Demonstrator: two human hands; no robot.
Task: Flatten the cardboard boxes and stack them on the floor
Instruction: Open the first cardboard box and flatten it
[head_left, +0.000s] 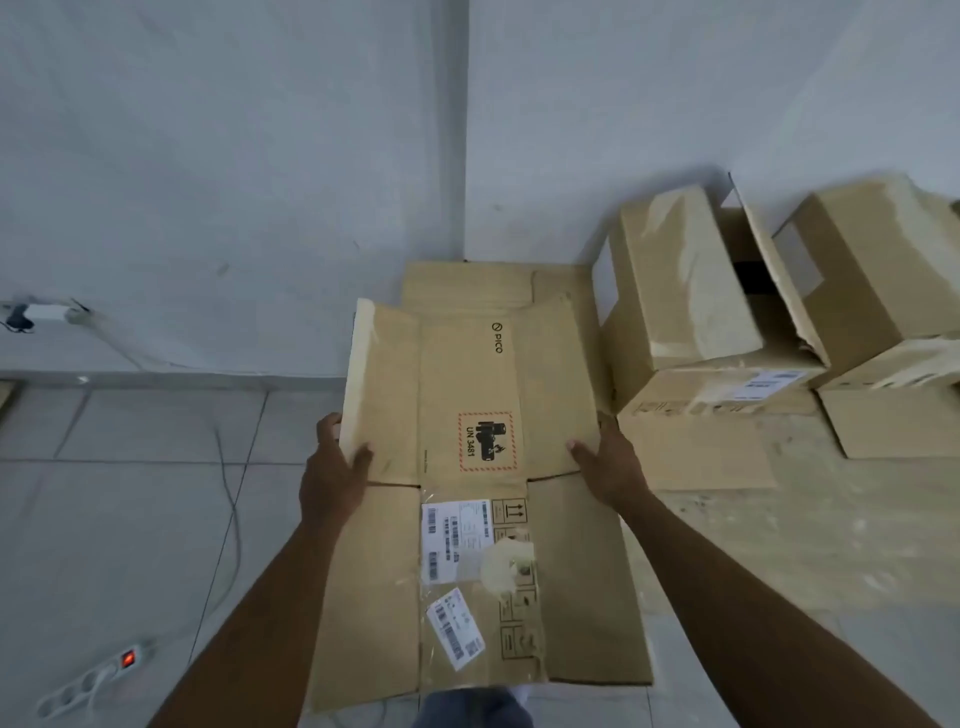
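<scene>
I hold a flattened brown cardboard box (483, 395) in front of me, with a red-framed UN 3481 label and white shipping stickers on it. My left hand (332, 467) grips its left edge, thumb on top. On the right edge, my right hand (605, 460) grips it the same way. Under its far end lies another flattened cardboard sheet (467, 283) on the floor against the wall. Two unflattened boxes stand at the right: one (691, 291) near the held box, another (878, 280) further right with an open flap.
Flat cardboard sheets (696, 452) lie on the floor under the standing boxes. A white power strip (93, 680) with a lit red switch sits at bottom left, its cable (231, 499) running across the tiles. A wall corner (457, 156) rises straight ahead. A charger (36, 314) hangs on the left wall.
</scene>
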